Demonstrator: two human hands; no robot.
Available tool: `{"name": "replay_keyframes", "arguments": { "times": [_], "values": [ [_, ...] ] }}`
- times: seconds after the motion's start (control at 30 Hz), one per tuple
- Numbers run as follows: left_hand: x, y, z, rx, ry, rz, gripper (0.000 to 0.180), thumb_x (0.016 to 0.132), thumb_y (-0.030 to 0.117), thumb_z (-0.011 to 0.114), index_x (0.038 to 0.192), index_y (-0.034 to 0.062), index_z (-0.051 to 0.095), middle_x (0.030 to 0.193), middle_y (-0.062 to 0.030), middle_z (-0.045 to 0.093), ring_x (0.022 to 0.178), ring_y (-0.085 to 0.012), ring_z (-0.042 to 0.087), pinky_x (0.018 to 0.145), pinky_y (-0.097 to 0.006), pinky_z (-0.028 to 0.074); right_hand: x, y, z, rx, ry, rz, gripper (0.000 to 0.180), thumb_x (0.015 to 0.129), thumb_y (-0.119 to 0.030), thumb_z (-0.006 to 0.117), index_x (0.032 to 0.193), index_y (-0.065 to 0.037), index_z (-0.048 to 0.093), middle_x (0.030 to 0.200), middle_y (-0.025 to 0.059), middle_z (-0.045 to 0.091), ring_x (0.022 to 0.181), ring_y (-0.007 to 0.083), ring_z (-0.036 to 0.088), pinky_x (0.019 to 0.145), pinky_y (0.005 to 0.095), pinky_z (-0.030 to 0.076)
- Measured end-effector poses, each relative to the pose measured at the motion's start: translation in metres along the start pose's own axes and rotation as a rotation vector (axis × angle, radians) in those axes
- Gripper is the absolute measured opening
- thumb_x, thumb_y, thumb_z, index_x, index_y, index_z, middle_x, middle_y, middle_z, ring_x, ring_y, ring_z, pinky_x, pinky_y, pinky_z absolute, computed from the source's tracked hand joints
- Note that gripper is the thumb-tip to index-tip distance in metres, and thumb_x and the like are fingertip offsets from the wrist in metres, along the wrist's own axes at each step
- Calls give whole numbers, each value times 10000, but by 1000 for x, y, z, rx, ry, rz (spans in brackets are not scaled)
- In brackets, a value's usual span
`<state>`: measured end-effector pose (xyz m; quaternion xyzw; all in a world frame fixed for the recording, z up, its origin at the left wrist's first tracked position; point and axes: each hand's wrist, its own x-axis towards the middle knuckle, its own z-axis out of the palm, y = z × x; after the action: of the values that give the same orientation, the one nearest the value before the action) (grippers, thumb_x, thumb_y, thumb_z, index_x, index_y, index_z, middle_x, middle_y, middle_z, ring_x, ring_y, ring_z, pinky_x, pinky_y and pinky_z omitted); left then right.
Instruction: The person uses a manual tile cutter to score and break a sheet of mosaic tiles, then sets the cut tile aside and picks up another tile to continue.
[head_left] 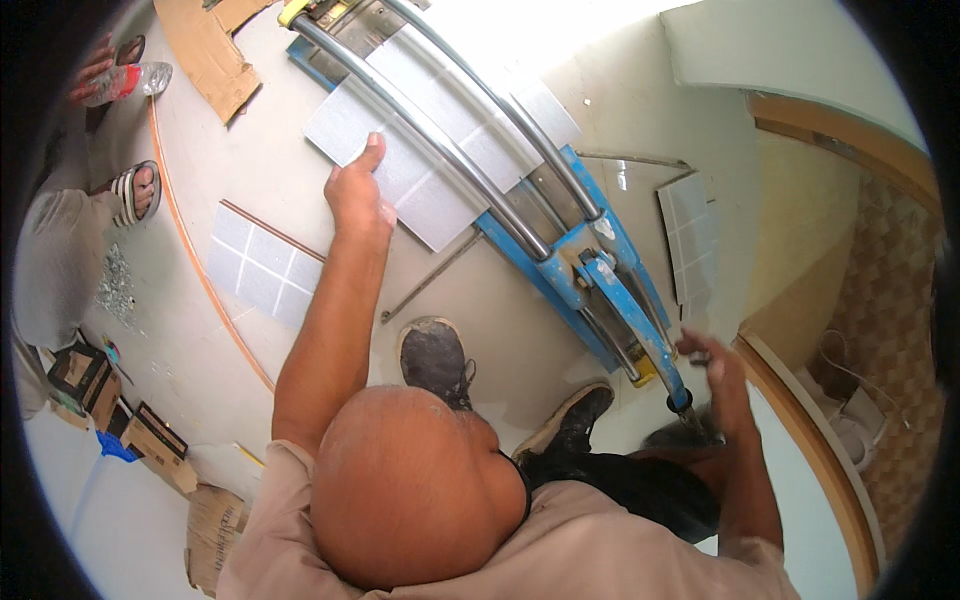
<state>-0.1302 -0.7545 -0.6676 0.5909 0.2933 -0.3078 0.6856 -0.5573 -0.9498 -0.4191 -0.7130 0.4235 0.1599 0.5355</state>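
Observation:
A grey tile with white grid lines (pixel 432 212) lies on a blue manual tile cutter (pixel 535 265), under its two steel rails. My left hand (pixel 360 190) grips the tile's near left edge. Its thumb lies on top, and the fingers are hidden behind the hand and tile. Off to the right, my right hand (pixel 718 368) is raised beside the end of the cutter's blue lever (pixel 640 325), apart from it. The fingers of that hand are loosely bent and spread, with nothing seen in them.
Tile pieces lie left (pixel 265 258) and right (pixel 688 240) of the cutter. Cardboard (pixel 205 55) lies at far left. Another person's hand holds a plastic bottle (pixel 130 82); sandalled feet (pixel 138 190) stand below. An orange cord (pixel 190 240) crosses the floor. A wooden door frame (pixel 810 440) stands right.

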Motion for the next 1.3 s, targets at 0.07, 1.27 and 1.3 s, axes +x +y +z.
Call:
{"name": "replay_keyframes", "arguments": {
  "times": [0.07,1.27,1.3],
  "values": [
    [4,5,-6,-21,-30,11,638,877,107,814,1354,-144,472,1382,-255,551,1313,-343,492,1159,-495,330,-45,1,8,-51,-84,110,473,1031,-260,578,1437,-26,519,1225,190,671,1211,264,604,1015,415,481],
    [-12,10,12,45,-26,48,472,869,107,821,1238,-62,579,1140,-171,697,1033,-323,705,852,-471,589,-17,-80,44,-278,70,-119,519,989,-45,624,1486,-41,474,923,186,666,729,212,598,719,368,504],
    [-11,12,11,71,-4,40,483,872,106,817,1242,-81,570,1146,-186,692,1042,-330,703,873,-481,588,-15,-80,44,-271,61,-108,523,988,-48,629,1486,-40,472,933,191,670,743,222,603,733,372,507]
  ]
}}
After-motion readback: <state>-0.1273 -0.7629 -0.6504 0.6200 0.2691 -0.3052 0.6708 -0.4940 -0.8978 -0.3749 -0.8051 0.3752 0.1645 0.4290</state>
